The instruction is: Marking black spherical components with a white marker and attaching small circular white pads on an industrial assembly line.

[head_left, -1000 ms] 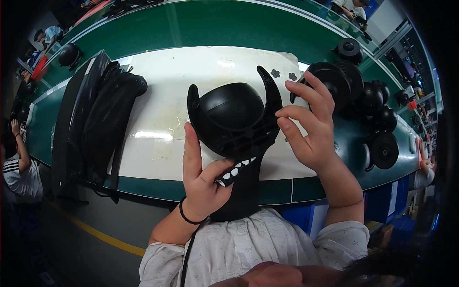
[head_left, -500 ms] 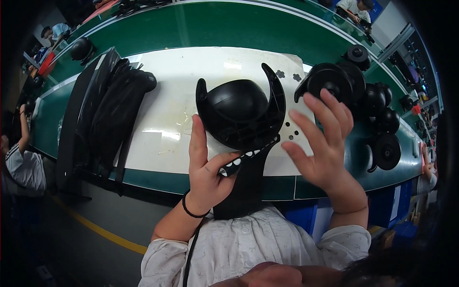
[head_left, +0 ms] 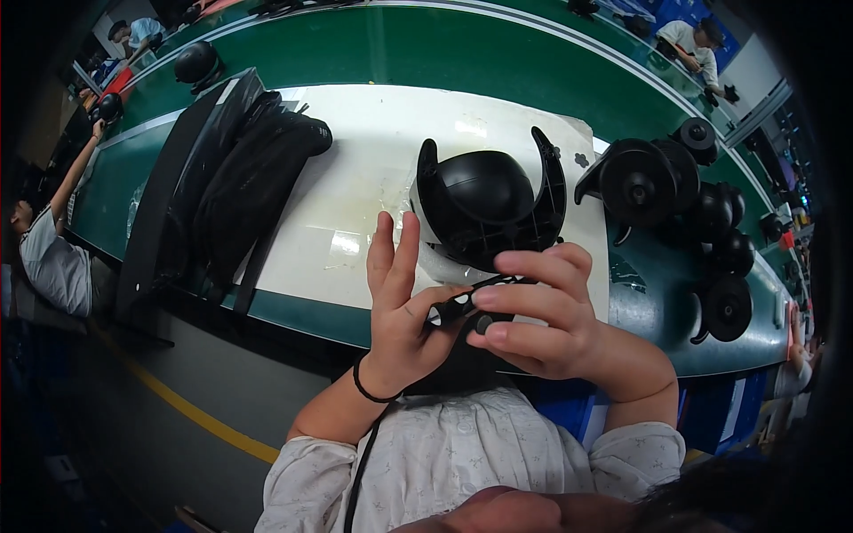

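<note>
A black plastic part (head_left: 487,200) has a rounded dome set between two upward prongs and a lower stem with white markings. I hold it up in front of me over the white mat (head_left: 346,178). My left hand (head_left: 400,311) grips the stem with thumb and palm, its fingers pointing upward. My right hand (head_left: 544,320) is curled over the same stem from the right, fingertips pressed on it next to my left thumb. A black band sits on my left wrist.
Long black bags (head_left: 249,178) lie on the left of the mat. Several black round wheel-like parts (head_left: 640,182) stand at the right on the green belt (head_left: 400,44). A person (head_left: 53,258) works at far left, another (head_left: 689,40) at top right.
My right hand was spread apart beside the dome; it has now come down and closed over the stem. The part sits a little higher and more upright in my left hand.
</note>
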